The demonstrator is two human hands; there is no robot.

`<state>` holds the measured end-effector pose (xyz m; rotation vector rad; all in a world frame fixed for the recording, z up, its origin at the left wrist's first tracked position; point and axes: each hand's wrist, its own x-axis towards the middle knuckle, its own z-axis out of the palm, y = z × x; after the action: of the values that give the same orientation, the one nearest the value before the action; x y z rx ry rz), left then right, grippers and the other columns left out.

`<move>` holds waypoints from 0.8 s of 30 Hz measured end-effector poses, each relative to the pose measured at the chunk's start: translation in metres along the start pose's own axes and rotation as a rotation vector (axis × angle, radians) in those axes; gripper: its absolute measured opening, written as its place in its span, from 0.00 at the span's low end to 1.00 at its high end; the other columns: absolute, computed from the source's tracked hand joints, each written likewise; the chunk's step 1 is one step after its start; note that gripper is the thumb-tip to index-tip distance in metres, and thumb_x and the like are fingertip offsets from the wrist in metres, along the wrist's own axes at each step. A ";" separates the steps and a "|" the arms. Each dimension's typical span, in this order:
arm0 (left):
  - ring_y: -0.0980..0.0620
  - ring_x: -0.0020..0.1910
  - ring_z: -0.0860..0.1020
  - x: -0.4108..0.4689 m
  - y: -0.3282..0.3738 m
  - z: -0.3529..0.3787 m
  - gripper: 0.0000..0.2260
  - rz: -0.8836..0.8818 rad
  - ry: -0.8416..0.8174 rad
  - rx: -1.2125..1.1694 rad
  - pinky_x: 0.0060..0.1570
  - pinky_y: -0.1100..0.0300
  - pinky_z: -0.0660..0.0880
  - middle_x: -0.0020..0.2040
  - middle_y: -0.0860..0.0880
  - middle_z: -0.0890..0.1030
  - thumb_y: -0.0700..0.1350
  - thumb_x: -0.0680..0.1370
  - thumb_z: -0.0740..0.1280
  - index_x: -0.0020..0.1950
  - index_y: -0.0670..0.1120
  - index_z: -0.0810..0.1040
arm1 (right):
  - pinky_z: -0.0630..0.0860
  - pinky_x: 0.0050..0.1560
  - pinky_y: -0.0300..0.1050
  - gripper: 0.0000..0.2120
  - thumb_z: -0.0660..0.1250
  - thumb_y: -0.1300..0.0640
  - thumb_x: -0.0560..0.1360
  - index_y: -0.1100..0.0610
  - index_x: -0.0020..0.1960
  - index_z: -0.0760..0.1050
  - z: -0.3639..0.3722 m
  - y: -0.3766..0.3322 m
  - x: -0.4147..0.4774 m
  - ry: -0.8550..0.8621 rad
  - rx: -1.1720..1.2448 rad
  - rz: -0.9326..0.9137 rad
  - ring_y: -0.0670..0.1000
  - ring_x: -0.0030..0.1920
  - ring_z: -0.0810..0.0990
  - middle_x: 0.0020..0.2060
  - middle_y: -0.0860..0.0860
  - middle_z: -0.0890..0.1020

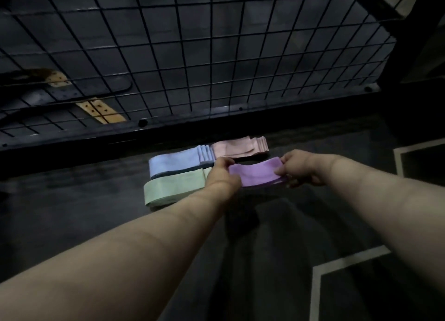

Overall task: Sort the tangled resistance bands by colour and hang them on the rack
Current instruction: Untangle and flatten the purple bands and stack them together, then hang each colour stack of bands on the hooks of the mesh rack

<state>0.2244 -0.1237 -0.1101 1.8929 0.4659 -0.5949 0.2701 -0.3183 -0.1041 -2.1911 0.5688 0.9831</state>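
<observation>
Both my hands hold a purple band [258,173] low over the dark floor. My left hand [222,172] pinches its left end and my right hand [299,167] grips its right end. Three sorted stacks lie flat beside it: blue bands [175,162] behind my left hand, green bands [173,189] in front of those, and pink bands [240,147] furthest back. A black wire grid rack [192,55] stands just behind the stacks.
Dark belts with tan perforated ends [101,109] hang behind the grid at the left. The rack's black base rail [168,125] runs across the floor. White floor lines [337,265] mark the dark mat at the right.
</observation>
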 end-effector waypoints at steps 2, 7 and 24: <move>0.41 0.54 0.80 0.007 -0.003 0.009 0.20 0.012 0.040 0.009 0.57 0.45 0.80 0.57 0.47 0.77 0.38 0.78 0.63 0.66 0.54 0.70 | 0.77 0.34 0.46 0.04 0.64 0.65 0.80 0.60 0.47 0.75 0.006 0.012 0.015 0.046 0.044 -0.037 0.56 0.36 0.79 0.37 0.58 0.79; 0.41 0.59 0.77 0.022 -0.011 0.029 0.16 -0.051 0.152 0.092 0.61 0.53 0.72 0.62 0.42 0.77 0.43 0.82 0.63 0.69 0.45 0.67 | 0.81 0.51 0.55 0.09 0.66 0.62 0.78 0.61 0.59 0.76 0.017 0.021 0.039 0.164 0.017 -0.092 0.56 0.44 0.80 0.52 0.62 0.82; 0.41 0.60 0.76 0.045 -0.018 0.047 0.18 -0.005 0.155 0.584 0.51 0.47 0.73 0.67 0.43 0.65 0.38 0.81 0.61 0.70 0.46 0.65 | 0.70 0.69 0.51 0.25 0.67 0.55 0.76 0.59 0.71 0.67 0.038 0.027 0.062 0.434 -0.142 0.014 0.63 0.68 0.71 0.68 0.61 0.69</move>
<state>0.2410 -0.1585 -0.1653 2.5073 0.4242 -0.6357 0.2731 -0.3170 -0.1817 -2.5501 0.7284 0.5649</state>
